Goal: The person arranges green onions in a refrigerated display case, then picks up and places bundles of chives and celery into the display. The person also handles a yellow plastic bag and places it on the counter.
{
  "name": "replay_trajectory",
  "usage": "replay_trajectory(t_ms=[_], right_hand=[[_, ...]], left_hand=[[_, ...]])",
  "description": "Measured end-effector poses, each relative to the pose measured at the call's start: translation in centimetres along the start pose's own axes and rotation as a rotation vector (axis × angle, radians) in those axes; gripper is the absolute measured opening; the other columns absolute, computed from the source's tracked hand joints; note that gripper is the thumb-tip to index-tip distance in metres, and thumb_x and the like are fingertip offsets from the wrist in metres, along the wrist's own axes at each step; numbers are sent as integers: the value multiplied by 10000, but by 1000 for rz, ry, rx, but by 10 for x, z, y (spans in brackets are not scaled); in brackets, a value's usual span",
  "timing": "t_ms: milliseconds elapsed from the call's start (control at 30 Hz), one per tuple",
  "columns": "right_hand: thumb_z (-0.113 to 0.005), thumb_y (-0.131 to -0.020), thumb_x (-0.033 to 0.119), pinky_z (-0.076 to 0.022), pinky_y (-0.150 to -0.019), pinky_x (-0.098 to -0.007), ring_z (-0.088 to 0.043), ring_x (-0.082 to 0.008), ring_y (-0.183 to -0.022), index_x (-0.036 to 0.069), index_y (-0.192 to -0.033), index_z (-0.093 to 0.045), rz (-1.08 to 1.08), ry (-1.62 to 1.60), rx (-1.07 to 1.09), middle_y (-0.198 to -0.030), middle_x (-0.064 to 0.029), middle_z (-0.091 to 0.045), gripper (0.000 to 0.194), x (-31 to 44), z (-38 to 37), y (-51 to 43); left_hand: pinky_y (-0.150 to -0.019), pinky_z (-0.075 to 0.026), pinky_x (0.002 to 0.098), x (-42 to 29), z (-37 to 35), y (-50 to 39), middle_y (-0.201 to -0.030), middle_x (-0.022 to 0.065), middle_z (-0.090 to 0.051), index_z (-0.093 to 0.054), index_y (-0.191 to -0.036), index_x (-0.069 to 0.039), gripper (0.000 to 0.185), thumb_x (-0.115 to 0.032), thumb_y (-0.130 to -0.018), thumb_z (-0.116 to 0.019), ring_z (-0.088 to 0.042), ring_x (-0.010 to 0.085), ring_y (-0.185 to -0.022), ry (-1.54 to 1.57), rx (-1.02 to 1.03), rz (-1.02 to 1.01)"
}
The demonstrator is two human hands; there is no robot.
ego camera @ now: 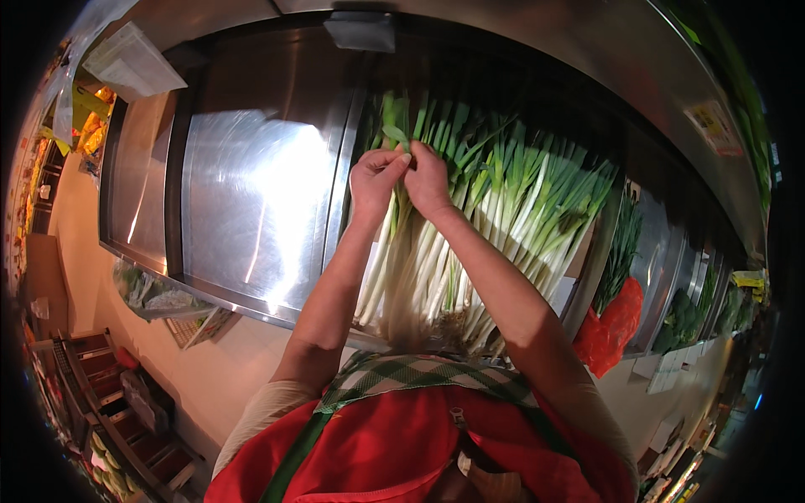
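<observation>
Many long green onions (497, 220) lie side by side in a metal display bin, leafy ends away from me and white root ends towards my apron. Over their left part, my left hand (376, 179) and my right hand (429, 179) meet at the fingertips. Between them they pinch a green onion leaf (396, 134), with more leaves standing up just beyond. The thumbs and fingers are close together, and parts of the stalks below them are blurred.
A shiny metal tray (251, 201) adjoins the onions on the left. To the right are a divider, dark green stalks (619, 251) and a red plastic bag (610, 330). A clear holder (132, 63) hangs upper left. Bagged greens (154, 292) lie below the tray's edge.
</observation>
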State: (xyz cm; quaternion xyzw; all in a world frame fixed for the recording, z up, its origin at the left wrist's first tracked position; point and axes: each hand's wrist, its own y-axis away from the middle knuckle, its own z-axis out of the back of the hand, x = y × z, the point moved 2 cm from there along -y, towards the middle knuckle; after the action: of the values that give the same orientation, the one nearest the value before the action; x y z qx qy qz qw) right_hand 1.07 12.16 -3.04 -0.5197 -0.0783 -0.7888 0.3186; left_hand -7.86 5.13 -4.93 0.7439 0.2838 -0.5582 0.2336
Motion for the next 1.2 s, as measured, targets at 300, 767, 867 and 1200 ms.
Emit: replay_trajectory(t_ms=[300,767,867,1200], right_hand=[[-539,-965,253,-522,-683,-279,-614,-140,-806,16,-1025,-624,-311,-761,-5,-967,-80,-646,258,-21,18,13],[-457,-1007,264,-505,-671,-354,-540,-220,-689,62,-852,-524,-469,-1439,177,-675,-33,-466,263,-15,53,-11],[-509,-977,225,-520,-826,-426,-595,-270,-804,9,-1015,-561,-525,-1200,217,-796,-89,-582,225,-15,33,-13],[-485,-905,159,-461,-522,-255,-506,-101,-593,45,-1099,-634,-616,-550,-41,-748,-15,-569,270,-67,-18,-15]], left_hand=[[-843,-495,308,44,-7,23,-1086,70,-632,-559,-1228,-30,400,32,-837,-612,-617,191,-929,-126,118,-54],[-822,-465,370,56,-25,-8,-1021,195,-626,-623,-1010,28,188,-73,-860,-570,-596,319,-938,-733,103,-330],[-845,-456,409,62,-20,-1,-1096,185,-561,-556,-1049,46,231,-62,-845,-543,-534,379,-1014,-100,-55,74],[-785,-480,455,57,5,-8,-1022,196,-577,-519,-1097,-41,323,-36,-782,-589,-571,399,-931,-1093,-133,-167]])
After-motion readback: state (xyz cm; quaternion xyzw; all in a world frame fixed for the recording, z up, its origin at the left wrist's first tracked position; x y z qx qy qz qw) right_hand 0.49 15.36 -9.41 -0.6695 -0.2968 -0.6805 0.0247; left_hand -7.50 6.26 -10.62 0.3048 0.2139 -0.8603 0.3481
